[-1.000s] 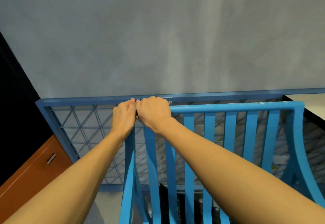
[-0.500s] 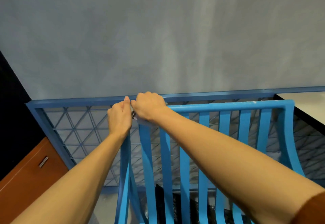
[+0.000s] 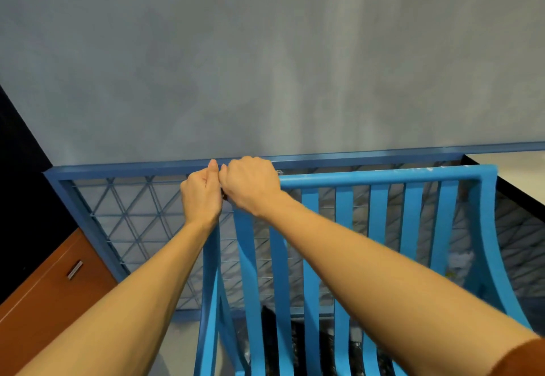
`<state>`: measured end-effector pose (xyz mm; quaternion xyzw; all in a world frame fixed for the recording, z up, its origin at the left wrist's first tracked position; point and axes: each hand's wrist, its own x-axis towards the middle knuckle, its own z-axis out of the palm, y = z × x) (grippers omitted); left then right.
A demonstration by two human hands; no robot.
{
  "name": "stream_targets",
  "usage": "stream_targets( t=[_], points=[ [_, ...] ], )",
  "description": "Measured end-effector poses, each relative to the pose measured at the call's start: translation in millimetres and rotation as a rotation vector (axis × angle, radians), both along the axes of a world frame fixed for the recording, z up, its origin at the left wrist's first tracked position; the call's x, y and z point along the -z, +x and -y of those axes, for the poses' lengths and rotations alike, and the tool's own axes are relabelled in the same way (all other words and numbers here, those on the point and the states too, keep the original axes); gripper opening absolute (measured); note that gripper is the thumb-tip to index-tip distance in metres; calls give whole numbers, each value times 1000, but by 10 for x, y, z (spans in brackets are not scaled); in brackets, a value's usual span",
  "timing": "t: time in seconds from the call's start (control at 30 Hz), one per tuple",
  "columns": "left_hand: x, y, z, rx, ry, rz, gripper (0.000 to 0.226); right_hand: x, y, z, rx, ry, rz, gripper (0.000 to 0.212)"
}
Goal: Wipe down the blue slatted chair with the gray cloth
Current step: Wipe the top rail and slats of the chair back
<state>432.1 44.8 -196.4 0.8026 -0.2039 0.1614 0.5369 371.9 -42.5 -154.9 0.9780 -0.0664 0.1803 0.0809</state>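
The blue slatted chair [image 3: 380,177] fills the lower part of the view from about 4 to 7 o'clock. Its back rises toward the centre and its top rail runs out toward 3 o'clock. Both hands meet at the left top corner of the back, just at 9 o'clock of the centre, with knuckles almost touching. The left hand [image 3: 202,195] has its fingers curled round the corner post and the thumb lies on top. It seems only to steady the chair. The right hand [image 3: 250,187] is closed over the beginning of the top rail, and its fingertips are hidden behind the rail. The gray cloth [image 3: 278,172] is nearly all covered by this hand, and only a small pale edge shows at the 3 o'clock side of the knuckles. I judge that the fingers press it round the rail, though the grip itself cannot be seen. The step in hand looks like the wiping of the top rail, started from its left end. The rail toward 3 o'clock, with pale marks near the far corner, and all the slats below appear not yet done. The next move calls for sliding the right hand along the rail with even pressure, the cloth wrapped round it, while the left hand holds the chair steady. Behind the chair stand a blue mesh railing [image 3: 132,213] and a gray wall [image 3: 265,51]. A brown cabinet [image 3: 59,287] is at 8 o'clock.
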Motion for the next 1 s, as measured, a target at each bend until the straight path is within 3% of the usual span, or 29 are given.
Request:
stream_targets(
  t=[0.1, 0.23, 0.37, 0.53, 0.67, 1.0],
  points=[
    [-138, 41, -14, -10, 115, -50, 58, 100, -38, -1, -14, -45, 208, 28],
    [-238, 68, -4, -4, 278, 80, 54, 214, -72, 85, -56, -11, 268, 34],
    [-239, -5, 146, -13, 291, 190, 48, 264, -129, 154, -115, -42, 257, 24],
    [-111, -35, 129, -105, 349, 276, 60, 285, -175, 207, -142, -47, 309, 22],
    [-119, -82, 156, -151, 488, 305, 68, 284, -236, 301, -155, -16, 328, 30],
    [-57, -101, 140, -196, 514, 387, 60, 240, -546, 656, -73, 7, 293, 34]
  ],
)
